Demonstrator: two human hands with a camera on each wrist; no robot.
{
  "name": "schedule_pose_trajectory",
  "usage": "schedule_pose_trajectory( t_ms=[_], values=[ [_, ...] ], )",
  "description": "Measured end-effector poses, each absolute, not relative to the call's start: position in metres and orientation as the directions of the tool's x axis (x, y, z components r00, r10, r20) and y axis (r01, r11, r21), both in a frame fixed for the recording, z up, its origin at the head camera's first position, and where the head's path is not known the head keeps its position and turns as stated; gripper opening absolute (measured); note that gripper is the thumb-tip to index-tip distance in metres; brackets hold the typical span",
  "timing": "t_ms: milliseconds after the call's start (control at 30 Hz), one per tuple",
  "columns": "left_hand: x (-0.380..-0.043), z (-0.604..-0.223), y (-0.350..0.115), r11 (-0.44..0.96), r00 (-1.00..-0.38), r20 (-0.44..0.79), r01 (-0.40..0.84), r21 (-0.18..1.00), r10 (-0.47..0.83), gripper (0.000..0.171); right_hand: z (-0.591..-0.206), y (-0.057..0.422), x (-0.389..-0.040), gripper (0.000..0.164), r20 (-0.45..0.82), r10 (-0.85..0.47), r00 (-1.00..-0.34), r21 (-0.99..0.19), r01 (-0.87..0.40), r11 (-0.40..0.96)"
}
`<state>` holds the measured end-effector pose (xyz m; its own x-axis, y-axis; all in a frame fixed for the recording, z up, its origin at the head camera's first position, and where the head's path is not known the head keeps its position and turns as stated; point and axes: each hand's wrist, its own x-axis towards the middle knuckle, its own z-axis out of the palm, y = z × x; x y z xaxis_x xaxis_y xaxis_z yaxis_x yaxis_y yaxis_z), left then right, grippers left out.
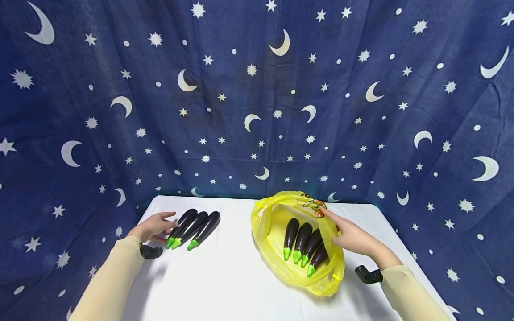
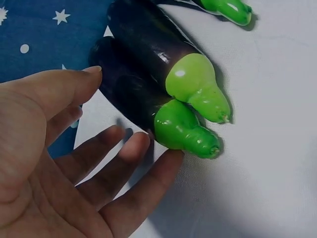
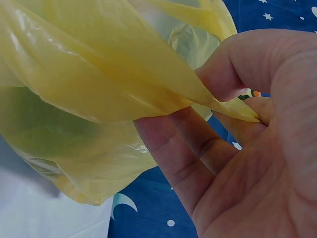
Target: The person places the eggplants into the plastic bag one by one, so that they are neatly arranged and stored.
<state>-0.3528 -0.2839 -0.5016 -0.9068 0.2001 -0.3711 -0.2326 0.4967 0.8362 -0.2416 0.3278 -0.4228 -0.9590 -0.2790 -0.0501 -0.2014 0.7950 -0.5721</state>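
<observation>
Three dark purple eggplants [image 1: 206, 231] with green stem ends lie side by side on the left of the white table. My left hand [image 1: 151, 227] is at the leftmost of them, its thumb and fingers spread around that eggplant [image 2: 131, 91]. In the left wrist view the fingertips are right at its side and its green cap [image 2: 183, 130]. My right hand [image 1: 355, 235] holds the right edge of a yellow plastic bag [image 1: 265, 254], the film [image 3: 124, 94] running between thumb and fingers. Several more eggplants [image 1: 303, 238] lie inside the bag, visible through its wide mouth.
The white table [image 1: 217, 285] carries both the bag and the loose eggplants, with a stretch of tabletop between them. A dark blue curtain [image 1: 225, 120] with moons and stars hangs behind and at both sides. Each wrist wears a black camera mount [image 1: 367, 274].
</observation>
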Motion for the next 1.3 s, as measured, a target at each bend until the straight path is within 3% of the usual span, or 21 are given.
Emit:
schedule_pose_trajectory(
  t_ms=[1300],
  values=[
    [-0.357,-0.495,-0.268,0.656,-0.903,-0.335,-0.083,0.750,0.269,0.074,-0.426,0.329,-0.243,0.098,-0.051,-0.267,-0.962,-0.571,-0.192,0.798]
  ],
)
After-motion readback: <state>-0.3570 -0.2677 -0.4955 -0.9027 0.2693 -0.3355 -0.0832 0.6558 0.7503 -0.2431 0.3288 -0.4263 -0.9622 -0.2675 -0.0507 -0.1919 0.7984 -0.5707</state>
